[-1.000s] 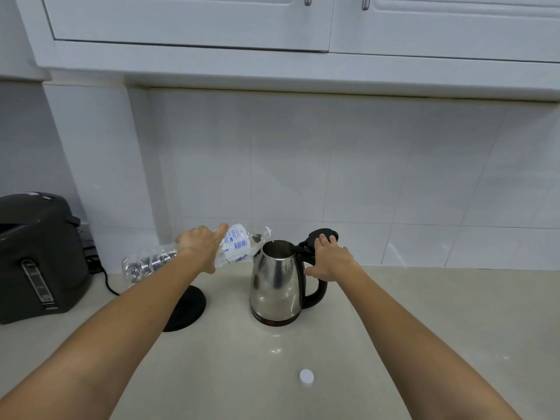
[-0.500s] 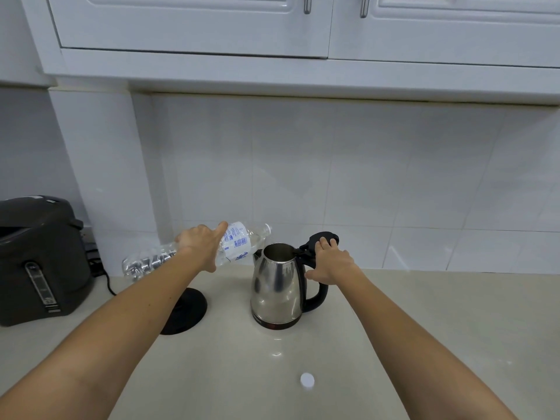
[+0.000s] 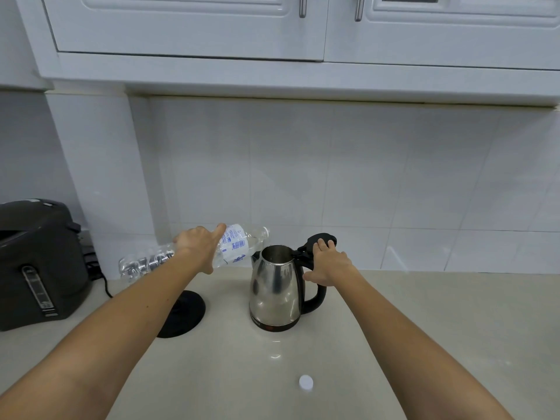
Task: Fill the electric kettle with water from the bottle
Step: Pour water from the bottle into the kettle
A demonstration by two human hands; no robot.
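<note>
A steel electric kettle (image 3: 277, 287) with a black handle stands on the counter, its black lid (image 3: 321, 239) flipped up. My right hand (image 3: 328, 263) rests on the top of the handle, fingers against the lid. My left hand (image 3: 198, 247) grips a clear plastic water bottle (image 3: 235, 245) around its middle. The bottle lies almost level, and its uncapped neck points right, just above and left of the kettle's open mouth. No stream of water is visible. The bottle's white cap (image 3: 306, 382) lies on the counter in front of the kettle.
The kettle's round black base (image 3: 185, 313) sits on the counter to its left, partly under my left arm. A dark grey hot-water dispenser (image 3: 36, 262) with a cord stands at the far left. White tiles and wall cabinets rise behind the beige counter (image 3: 424, 328).
The view has tilted down slightly and the scene sits lower in the frame. Both hands, the bottle and the kettle hold nearly the same pose.
</note>
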